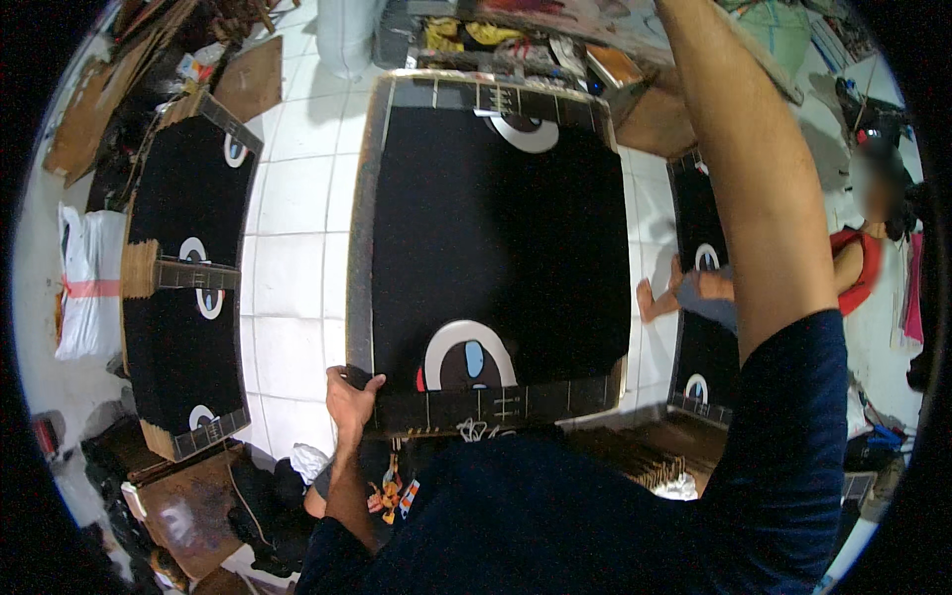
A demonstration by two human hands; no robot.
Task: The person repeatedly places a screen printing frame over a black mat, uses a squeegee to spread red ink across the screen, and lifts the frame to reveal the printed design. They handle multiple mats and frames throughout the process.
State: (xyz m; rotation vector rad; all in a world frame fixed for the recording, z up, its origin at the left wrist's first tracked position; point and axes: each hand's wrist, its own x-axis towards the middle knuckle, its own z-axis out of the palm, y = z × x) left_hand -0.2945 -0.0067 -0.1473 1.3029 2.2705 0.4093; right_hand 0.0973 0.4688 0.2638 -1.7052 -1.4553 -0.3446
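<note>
A large rectangular board (365, 228) with a worn grey rim lies in front of me. A black sheet (496, 238) covers most of it, printed with white-ringed cartoon eyes at its far and near ends. Dark strips with pale ruled marks cross both ends. At the near left corner my left hand (351, 400) grips the edge, its thumb on top; the fingertips are partly hidden. My right arm reaches far forward over the board's right side and leaves the picture at the top, so that hand is out of sight.
Boards with similar black eye-printed sheets stand to the left (183, 218) and right (699, 253). A person in a red top (861, 268) sits at the right, legs extended toward the white tiled floor (288, 278). A wrapped white bundle (91, 283) lies far left.
</note>
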